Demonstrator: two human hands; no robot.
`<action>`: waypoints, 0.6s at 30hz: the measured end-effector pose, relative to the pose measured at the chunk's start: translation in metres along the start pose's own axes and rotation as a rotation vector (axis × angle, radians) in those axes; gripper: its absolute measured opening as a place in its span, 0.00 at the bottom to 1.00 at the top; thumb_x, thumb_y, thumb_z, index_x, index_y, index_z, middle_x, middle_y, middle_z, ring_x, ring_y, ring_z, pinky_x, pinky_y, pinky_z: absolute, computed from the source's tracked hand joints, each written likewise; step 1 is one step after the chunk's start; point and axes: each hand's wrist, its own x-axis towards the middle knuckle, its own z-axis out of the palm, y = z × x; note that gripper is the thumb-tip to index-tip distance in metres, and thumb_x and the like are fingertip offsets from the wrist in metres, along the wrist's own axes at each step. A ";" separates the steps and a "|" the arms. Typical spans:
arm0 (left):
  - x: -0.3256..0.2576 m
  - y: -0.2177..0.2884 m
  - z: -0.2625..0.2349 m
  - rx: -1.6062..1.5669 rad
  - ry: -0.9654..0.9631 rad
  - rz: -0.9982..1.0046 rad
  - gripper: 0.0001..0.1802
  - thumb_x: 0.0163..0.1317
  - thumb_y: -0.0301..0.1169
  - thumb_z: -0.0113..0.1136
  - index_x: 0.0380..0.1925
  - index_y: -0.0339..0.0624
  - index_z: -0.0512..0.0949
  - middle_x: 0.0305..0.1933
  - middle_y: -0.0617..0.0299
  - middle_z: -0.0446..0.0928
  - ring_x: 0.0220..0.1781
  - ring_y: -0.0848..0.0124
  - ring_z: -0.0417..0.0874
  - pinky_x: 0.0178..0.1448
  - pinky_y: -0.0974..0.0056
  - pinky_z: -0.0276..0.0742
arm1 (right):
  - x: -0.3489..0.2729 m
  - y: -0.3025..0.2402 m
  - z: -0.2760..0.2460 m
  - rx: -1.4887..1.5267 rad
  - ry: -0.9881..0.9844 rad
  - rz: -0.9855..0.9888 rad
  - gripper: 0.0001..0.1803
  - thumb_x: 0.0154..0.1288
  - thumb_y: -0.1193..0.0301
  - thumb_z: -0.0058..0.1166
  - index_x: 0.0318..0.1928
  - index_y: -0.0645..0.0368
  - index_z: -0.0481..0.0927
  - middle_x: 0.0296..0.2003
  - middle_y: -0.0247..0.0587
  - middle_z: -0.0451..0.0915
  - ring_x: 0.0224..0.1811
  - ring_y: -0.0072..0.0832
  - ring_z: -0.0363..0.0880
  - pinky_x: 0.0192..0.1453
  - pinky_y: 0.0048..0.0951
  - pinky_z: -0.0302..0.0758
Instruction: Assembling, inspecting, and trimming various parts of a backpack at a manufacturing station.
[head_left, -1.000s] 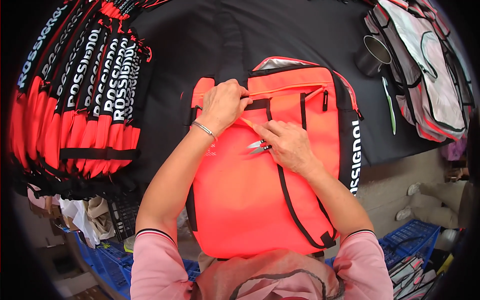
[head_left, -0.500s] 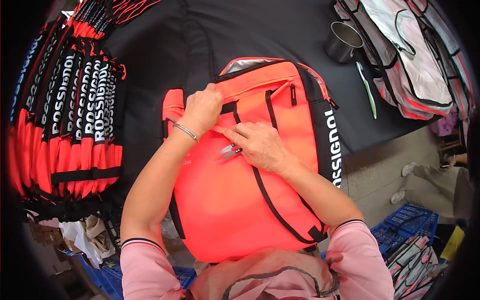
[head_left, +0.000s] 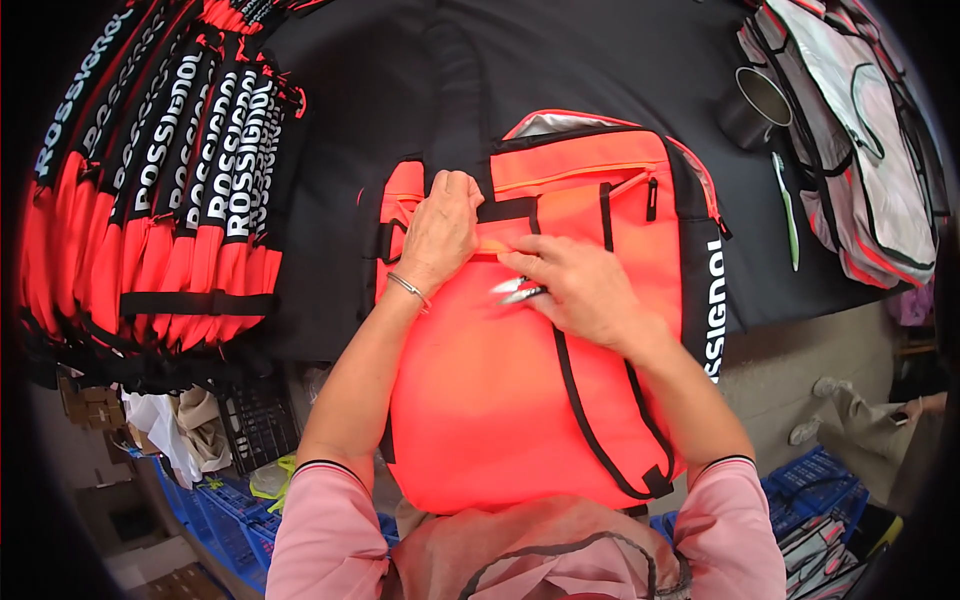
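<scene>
A bright orange-red backpack [head_left: 480,400] with black trim lies on the black-covered table in front of me, its top partly unzipped with silvery lining showing. My left hand [head_left: 445,232] is closed on its upper front, beside the black strip; the fingertips are partly hidden. My right hand [head_left: 585,285] is just to the right, closed around small thread snips [head_left: 520,290]. Their blades are smeared by motion and point left over the front panel. Between the two hands a short orange edge of fabric [head_left: 492,247] shows.
Stacked red and black bag pieces [head_left: 200,200] fill the table's left side. At the right are a metal cup [head_left: 752,112], a green-and-white toothbrush [head_left: 786,215] and piled silvery bag pieces [head_left: 850,150]. Blue crates [head_left: 815,485] stand below; a person's legs [head_left: 860,425] show at far right.
The whole scene has shifted rightward in the view. Both hands stay on the same upper part of the backpack, while the right hand and snips have become blurred with motion.
</scene>
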 end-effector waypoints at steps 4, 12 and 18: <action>-0.011 -0.007 0.005 -0.084 0.038 -0.079 0.07 0.65 0.23 0.55 0.38 0.36 0.66 0.39 0.49 0.70 0.37 0.46 0.77 0.39 0.48 0.76 | 0.043 0.009 -0.042 0.065 -0.036 0.191 0.21 0.61 0.64 0.64 0.54 0.55 0.81 0.42 0.42 0.80 0.43 0.36 0.81 0.46 0.38 0.77; -0.010 0.001 0.010 -0.123 0.087 -0.089 0.09 0.64 0.22 0.56 0.39 0.37 0.66 0.41 0.49 0.69 0.38 0.46 0.78 0.40 0.47 0.76 | 0.109 0.075 -0.016 0.009 -0.275 0.097 0.18 0.62 0.63 0.63 0.46 0.62 0.81 0.38 0.45 0.81 0.42 0.40 0.80 0.45 0.40 0.75; -0.010 0.001 0.010 -0.113 0.110 -0.073 0.10 0.64 0.23 0.57 0.39 0.36 0.66 0.41 0.49 0.69 0.38 0.46 0.78 0.40 0.47 0.76 | 0.122 0.080 -0.002 0.079 -0.530 0.007 0.14 0.59 0.66 0.65 0.38 0.65 0.80 0.36 0.45 0.82 0.40 0.41 0.80 0.44 0.38 0.75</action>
